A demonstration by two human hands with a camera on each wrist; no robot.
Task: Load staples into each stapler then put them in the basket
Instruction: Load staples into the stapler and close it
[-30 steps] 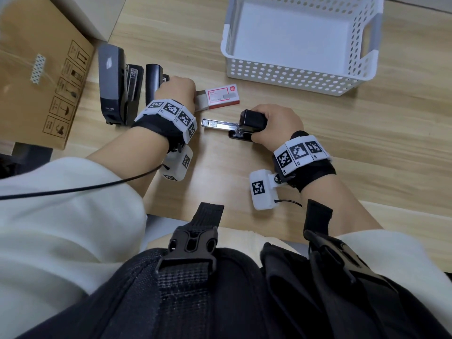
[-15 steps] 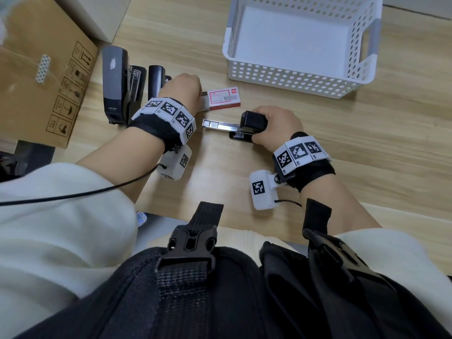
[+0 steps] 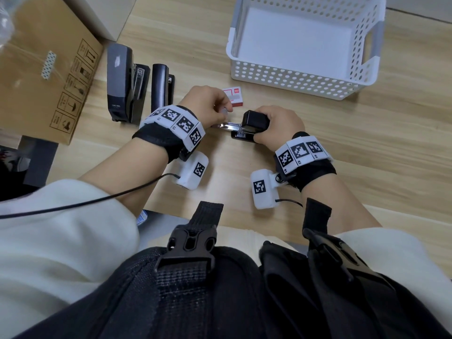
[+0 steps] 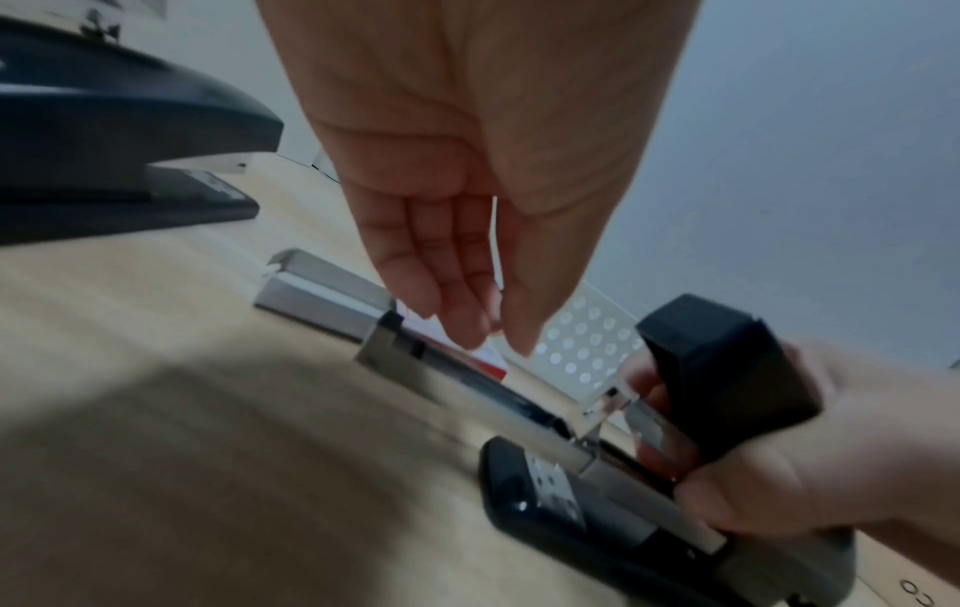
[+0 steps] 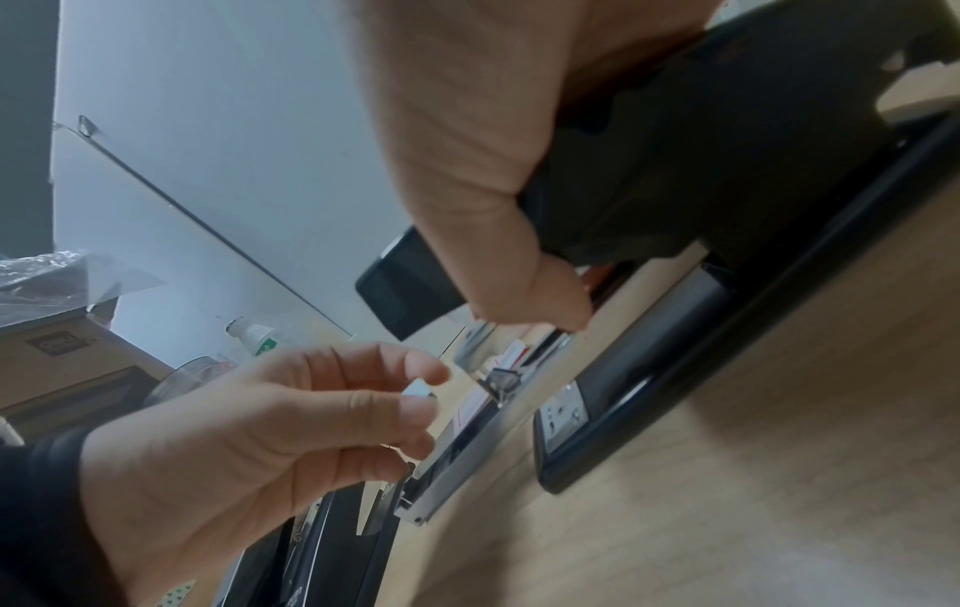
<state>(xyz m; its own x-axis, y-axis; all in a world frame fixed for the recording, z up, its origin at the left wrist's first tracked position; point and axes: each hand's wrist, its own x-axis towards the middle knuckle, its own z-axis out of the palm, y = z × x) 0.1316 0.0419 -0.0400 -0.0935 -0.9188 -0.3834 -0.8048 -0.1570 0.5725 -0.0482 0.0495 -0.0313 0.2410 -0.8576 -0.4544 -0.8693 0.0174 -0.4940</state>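
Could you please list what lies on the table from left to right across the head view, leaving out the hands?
Cardboard box → large grey stapler → smaller black stapler → staple box → open stapler → white basket.

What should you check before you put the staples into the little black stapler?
1. Small black stapler opened, its metal staple channel exposed: ok.
2. Right hand grips the stapler: ok.
3. Left hand pinches a small silvery staple strip: ok.
4. Strip lined up with the channel: cannot tell.
5. White perforated plastic basket has room: ok.
6. Large grey stapler and black stapler beside it loaded: cannot tell.
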